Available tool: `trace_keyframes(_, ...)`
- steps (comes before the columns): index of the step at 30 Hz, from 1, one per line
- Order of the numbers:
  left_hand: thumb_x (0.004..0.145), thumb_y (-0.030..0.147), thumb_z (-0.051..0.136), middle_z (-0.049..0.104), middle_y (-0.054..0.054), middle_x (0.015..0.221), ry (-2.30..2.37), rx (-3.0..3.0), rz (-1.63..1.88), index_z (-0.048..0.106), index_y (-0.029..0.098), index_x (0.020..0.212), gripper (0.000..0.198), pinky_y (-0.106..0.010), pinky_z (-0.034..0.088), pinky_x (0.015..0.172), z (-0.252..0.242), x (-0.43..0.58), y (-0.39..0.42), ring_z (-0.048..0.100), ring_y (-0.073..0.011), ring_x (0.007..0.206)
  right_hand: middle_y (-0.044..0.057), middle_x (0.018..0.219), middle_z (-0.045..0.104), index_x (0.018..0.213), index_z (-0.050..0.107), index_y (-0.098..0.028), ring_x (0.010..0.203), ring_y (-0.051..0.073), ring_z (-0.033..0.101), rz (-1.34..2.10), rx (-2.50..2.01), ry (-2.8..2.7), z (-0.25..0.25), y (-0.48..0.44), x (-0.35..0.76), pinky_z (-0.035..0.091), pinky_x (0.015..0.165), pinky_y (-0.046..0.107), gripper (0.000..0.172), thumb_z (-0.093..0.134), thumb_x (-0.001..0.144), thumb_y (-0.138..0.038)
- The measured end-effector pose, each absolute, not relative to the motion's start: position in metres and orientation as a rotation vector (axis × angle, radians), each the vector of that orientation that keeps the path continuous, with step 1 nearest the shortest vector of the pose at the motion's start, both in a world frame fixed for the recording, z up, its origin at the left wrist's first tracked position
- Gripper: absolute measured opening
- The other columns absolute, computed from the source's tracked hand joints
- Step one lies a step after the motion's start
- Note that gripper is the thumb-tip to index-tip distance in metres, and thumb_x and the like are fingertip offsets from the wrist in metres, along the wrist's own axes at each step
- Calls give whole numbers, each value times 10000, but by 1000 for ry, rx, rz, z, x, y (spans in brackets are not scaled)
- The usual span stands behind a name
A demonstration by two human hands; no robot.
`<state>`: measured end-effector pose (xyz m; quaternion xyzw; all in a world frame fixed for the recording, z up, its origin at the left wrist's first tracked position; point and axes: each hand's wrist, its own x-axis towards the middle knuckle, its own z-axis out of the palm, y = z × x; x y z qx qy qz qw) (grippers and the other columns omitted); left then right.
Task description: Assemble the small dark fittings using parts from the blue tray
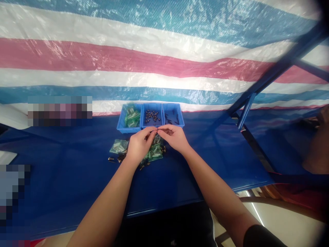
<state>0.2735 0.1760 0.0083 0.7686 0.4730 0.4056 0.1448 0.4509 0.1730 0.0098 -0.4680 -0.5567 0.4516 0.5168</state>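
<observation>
My left hand and my right hand meet fingertip to fingertip just in front of the blue bins. Both are closed in a pinch; whatever lies between the fingertips is too small to make out. Below them is a pile of green plastic bags with pale pieces inside, mixed with dark and brassy screw-like parts. Another clear-green bag lies left of my left hand. Behind the hands stand three blue bins: the left bin holds green bags, the middle bin small brassy-dark parts, the right bin a few thin dark pieces.
A blue table spreads under everything. Behind it hangs a striped tarp. A blue metal frame slants up at the right, with part of another person beyond. A small loose part lies left of the pile.
</observation>
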Motion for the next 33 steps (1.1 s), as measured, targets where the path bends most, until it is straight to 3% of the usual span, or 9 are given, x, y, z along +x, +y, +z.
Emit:
trace_keyframes(14, 964, 342, 570, 562, 48, 633, 1334, 2207, 1147, 679, 211, 1108, 223, -195, 401, 578, 10, 275, 175, 511, -89, 551, 54, 886, 766, 933, 758, -198, 797, 179, 700, 1088, -1154, -1365, 10, 173, 451, 575, 750, 320, 262, 723, 816, -430)
trace_keyframes(28, 966, 379, 568, 592, 37, 649, 1378, 2193, 1130, 711, 211, 1073, 245, -206, 397, 578, 8, 275, 174, 524, -90, 560, 57, 939, 760, 977, 740, -197, 835, 173, 705, 1098, -1150, -1329, 13, 172, 449, 584, 786, 317, 268, 743, 796, -394)
trace_keyframes(33, 955, 367, 577, 585, 37, 656, 1328, 2172, 1172, 697, 205, 1114, 256, -199, 420, 596, 8, 276, 173, 524, -92, 571, 31, 764, 719, 907, 748, -163, 692, 141, 651, 1277, -1113, -1249, 18, 173, 451, 554, 664, 284, 260, 751, 780, -390)
